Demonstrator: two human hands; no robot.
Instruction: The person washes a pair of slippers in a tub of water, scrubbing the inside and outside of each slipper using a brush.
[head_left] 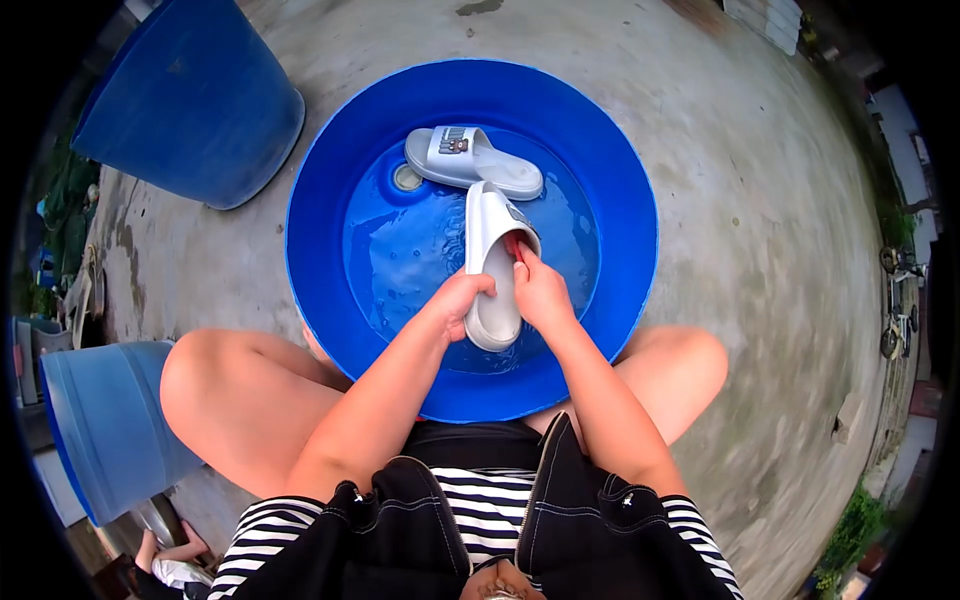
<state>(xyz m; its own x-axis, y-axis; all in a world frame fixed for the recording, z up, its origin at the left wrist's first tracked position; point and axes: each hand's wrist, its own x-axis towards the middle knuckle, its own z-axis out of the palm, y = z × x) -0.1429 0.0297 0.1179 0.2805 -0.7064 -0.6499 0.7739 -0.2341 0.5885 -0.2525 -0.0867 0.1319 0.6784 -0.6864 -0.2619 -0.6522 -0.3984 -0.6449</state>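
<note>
A white slide slipper (481,222) is held over the water in a blue plastic tub (345,165), its toe end pointing away from me. My left hand (460,303) grips its left edge near the heel, thumb over the rim. My right hand (542,290) is closed around a small red item (514,243) and pushes it under the strap. Most of that item is hidden by the fingers and strap, so its kind cannot be made out. The matching slipper (500,170), with a printed strap, lies on its sole farther back in the tub.
Shallow water covers the tub's bottom, beside a round drain plug (407,178). A large blue bucket (200,110) stands at the upper left, and a lighter blue barrel (120,420) lies at the left. Concrete ground (770,250) surrounds the tub. Another person (180,555) shows at the lower left.
</note>
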